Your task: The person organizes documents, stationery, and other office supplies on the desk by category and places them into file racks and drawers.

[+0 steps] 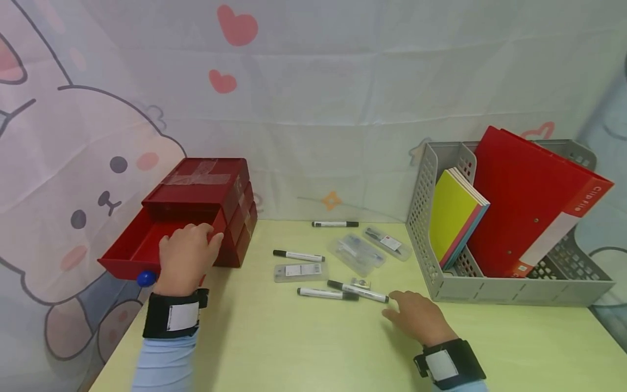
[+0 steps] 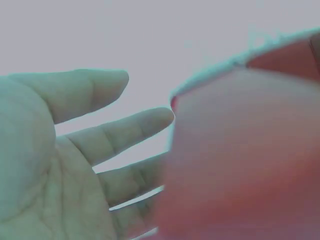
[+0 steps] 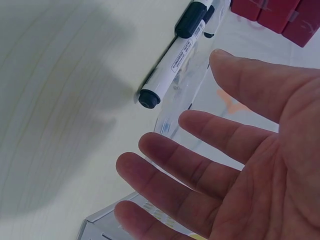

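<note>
My left hand [image 1: 186,256] is at the front of a pulled-out red drawer [image 1: 122,268], beside its blue knob [image 1: 146,279]. In the left wrist view its fingers [image 2: 132,125] are extended and spread, some passing behind the blurred red drawer panel [image 2: 240,155]. The drawer belongs to a stacked dark red drawer box [image 1: 206,188], and the part of its interior that shows is bare red. Low over the table, my right hand [image 1: 418,317] holds nothing, its fingers spread and slightly bent. Close to its fingertips lies a black-capped white marker [image 1: 367,294].
Mid-table lie another marker [image 1: 320,293], a third marker [image 1: 299,256], a clear flat case [image 1: 301,272] and several clear plastic boxes [image 1: 357,253]. At right, a grey perforated file rack [image 1: 490,289] holds coloured notebooks [image 1: 453,212] and a red clip file [image 1: 529,201]. Behind hangs a printed cloth [image 1: 313,120].
</note>
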Available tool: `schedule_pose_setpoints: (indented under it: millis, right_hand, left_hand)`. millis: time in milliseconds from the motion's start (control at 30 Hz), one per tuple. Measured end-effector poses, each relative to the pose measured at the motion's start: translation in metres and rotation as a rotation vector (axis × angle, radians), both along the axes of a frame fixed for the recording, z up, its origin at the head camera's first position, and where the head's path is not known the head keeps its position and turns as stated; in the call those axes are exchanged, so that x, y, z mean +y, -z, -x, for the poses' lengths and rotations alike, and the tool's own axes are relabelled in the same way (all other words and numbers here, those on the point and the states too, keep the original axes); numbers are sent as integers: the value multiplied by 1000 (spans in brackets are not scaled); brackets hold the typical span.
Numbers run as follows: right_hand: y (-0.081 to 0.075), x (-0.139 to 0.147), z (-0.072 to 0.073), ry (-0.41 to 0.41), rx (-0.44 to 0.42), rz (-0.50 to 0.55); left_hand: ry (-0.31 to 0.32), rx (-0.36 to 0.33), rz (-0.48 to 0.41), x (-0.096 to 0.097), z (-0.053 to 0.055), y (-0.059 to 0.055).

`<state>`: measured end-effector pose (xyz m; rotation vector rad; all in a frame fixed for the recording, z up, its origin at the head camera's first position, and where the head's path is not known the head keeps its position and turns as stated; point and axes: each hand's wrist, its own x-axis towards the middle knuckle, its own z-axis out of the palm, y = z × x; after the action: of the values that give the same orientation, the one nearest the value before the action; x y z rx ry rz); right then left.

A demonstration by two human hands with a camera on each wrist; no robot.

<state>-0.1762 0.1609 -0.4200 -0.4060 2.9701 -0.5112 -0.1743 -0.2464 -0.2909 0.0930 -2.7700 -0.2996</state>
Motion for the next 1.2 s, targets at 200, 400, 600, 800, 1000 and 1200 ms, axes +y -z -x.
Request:
schedule_pose_setpoints:
  millis: [200, 400, 600, 800, 1000, 1200]
  right_hand:
    - [1, 2, 2, -3, 15, -2]
    - [3, 2, 5, 6, 19, -8]
    - [8, 2, 12, -2, 78, -3]
    - [10, 1, 20, -24, 136, -1]
    - [11, -6, 31, -12, 137, -22]
    - [20, -13, 42, -57, 218, -55]
  left_hand:
    - [84, 68, 39, 29, 5, 11]
    - [187, 69, 107, 60, 11, 40]
    - [281, 25, 116, 91, 12, 80]
    - [303, -13, 70, 102, 10, 113]
    - [281, -137, 41, 100, 6, 128]
    - [287, -182, 27, 101, 4, 131]
